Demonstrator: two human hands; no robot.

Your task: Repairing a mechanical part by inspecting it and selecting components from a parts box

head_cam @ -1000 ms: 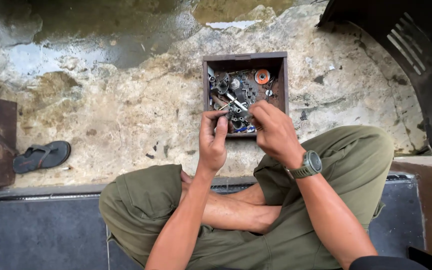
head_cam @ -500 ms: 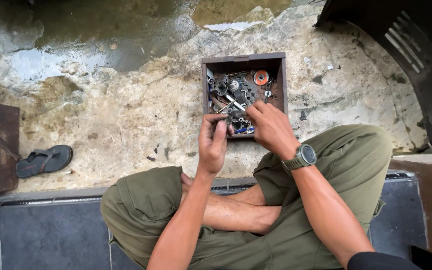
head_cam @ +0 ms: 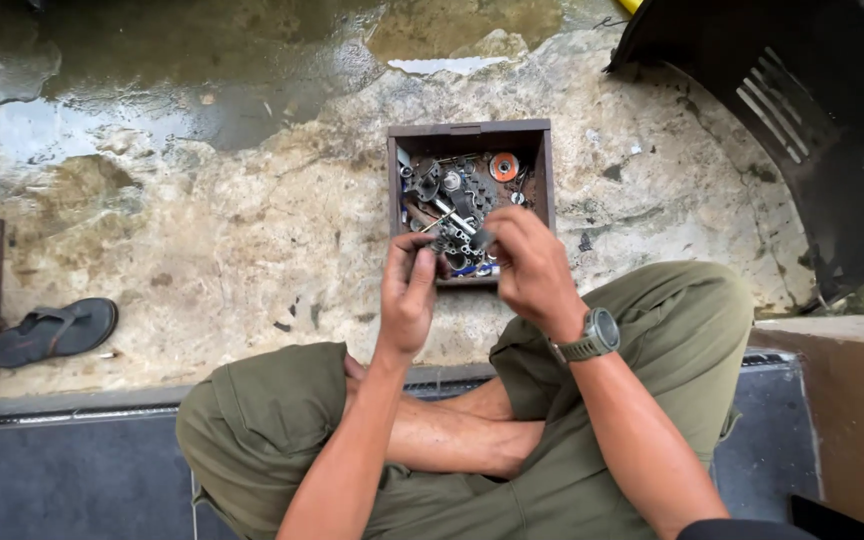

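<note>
Both hands have lifted slightly from the wooden box [head_cam: 542, 170] of metal parts, left hand [head_cam: 407, 290] and right hand [head_cam: 530, 265] pinching a small metal piece [head_cam: 452, 240] between them.

Both hands — left [head_cam: 407, 290], right [head_cam: 527, 265] — pinch small metal parts over a wooden box [head_cam: 472, 130].

Both hands [head_cam: 472, 275] apparently lifted off box [head_cam: 542, 170]

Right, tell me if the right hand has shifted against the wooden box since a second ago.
Yes. The right hand has pulled slightly back toward the person, now over the near edge of the wooden box instead of its contents.
</note>
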